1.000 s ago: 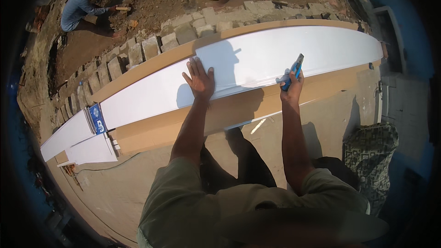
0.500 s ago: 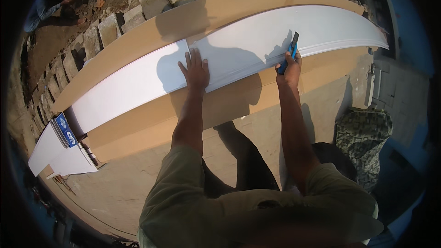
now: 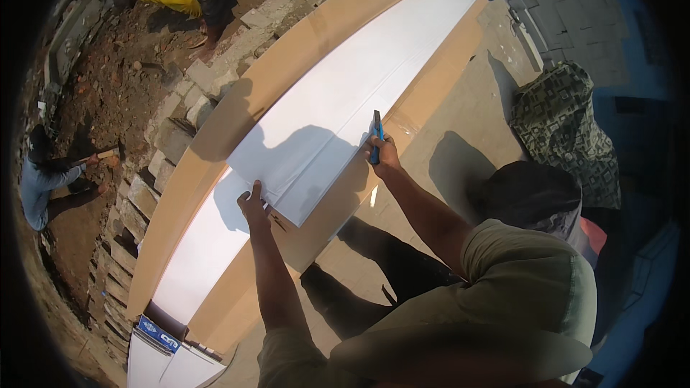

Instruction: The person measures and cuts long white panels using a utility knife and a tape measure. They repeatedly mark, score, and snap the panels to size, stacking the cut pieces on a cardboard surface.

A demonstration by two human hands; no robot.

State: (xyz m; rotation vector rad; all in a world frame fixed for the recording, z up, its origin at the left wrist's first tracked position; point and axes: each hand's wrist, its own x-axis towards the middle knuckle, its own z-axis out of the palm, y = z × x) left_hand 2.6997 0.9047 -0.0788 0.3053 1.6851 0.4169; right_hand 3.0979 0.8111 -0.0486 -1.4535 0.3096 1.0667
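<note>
Apparently, the long white flat panel (image 3: 363, 82) over brown cardboard (image 3: 309, 44) is being aligned: left grip (image 3: 253, 210) at its end, closure unclear, right grip (image 3: 383, 151) wrapped round a blue utility knife (image 3: 377, 131); next calls for steadying.

A cardboard sheet (image 3: 219, 118) runs from lower left to upper right beneath two panels: the far panel (image 3: 402, 43) toward upper right, the near panel (image 3: 194, 269) toward lower left. A box (image 3: 159, 335) sits at the near panel's lower end. The left hand (image 3: 253, 205) is at the far panel's lower end; a utility knife (image 3: 377, 131), in the fingers of the right hand (image 3: 385, 152), is by its right edge. Stone blocks (image 3: 172, 139) line the cardboard's left.
</note>
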